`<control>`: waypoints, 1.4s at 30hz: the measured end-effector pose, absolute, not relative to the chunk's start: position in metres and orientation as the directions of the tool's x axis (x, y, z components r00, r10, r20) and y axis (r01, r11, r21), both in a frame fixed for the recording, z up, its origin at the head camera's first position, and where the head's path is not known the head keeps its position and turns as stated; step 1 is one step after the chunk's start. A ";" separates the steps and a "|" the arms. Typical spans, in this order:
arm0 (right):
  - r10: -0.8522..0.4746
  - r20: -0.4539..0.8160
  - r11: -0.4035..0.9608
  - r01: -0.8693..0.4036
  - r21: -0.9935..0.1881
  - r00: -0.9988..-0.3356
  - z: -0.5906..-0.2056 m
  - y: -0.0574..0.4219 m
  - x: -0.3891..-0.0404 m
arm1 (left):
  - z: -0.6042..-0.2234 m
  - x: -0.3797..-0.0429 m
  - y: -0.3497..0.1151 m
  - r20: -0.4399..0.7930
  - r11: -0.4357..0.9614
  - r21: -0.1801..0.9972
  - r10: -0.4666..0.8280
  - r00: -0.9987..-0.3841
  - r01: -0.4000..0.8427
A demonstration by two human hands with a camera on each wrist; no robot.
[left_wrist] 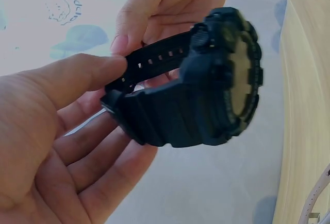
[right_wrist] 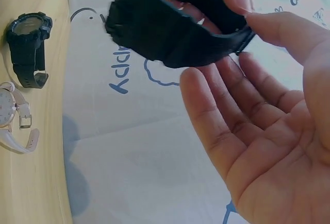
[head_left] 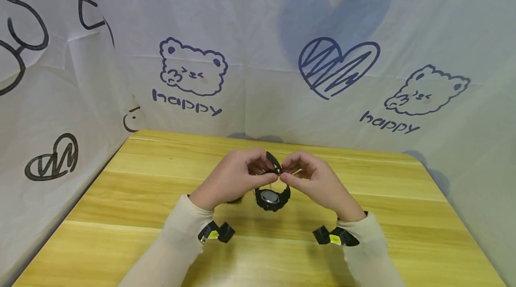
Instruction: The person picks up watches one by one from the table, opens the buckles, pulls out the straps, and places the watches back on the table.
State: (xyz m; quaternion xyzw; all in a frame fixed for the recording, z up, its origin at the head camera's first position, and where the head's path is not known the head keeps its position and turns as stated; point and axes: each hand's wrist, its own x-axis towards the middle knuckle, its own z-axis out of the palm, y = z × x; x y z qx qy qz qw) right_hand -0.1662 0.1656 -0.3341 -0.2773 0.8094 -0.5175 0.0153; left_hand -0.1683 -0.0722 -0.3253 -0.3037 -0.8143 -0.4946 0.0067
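Observation:
A black wristwatch [head_left: 270, 196] with a chunky case hangs between the two hands, its grey face below and its strap raised. My left hand [head_left: 238, 173] pinches the strap near the buckle between thumb and fingers. My right hand [head_left: 316, 177] meets it from the other side, its thumb and forefinger pinching the strap at the same spot. In the left wrist view the strap [left_wrist: 160, 54], with its row of holes, loops round beside the other strap half. The left thumb lies on it close to the buckle end. Fingers partly hide the buckle.
A second black watch [right_wrist: 27, 49] and a watch with a pale strap [right_wrist: 15, 113] lie on the wooden table [head_left: 141, 206]. A white cloth with printed drawings [head_left: 246, 112] stands behind the table. Each wrist wears a small black camera mount [head_left: 338, 236].

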 end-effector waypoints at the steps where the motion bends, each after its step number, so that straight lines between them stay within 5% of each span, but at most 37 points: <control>1: -0.463 0.273 0.303 -0.440 -0.846 -0.843 -0.335 0.165 -0.166 | -0.325 -0.168 -0.072 0.315 0.318 0.808 0.479 -0.820 0.496; 19: -0.440 0.455 0.177 -0.571 -0.801 -0.774 -0.338 0.159 -0.165 | -0.320 -0.164 -0.073 0.217 0.311 0.879 0.413 -0.884 0.361; 36: -0.400 0.624 0.088 -0.706 -0.702 -0.671 -0.342 0.148 -0.162 | -0.318 -0.160 -0.069 0.350 0.217 0.881 0.294 -0.889 0.419; 42: -0.388 0.601 0.065 -0.671 -0.739 -0.699 -0.341 0.148 -0.161 | -0.319 -0.163 -0.067 0.365 0.195 0.881 0.299 -0.882 0.431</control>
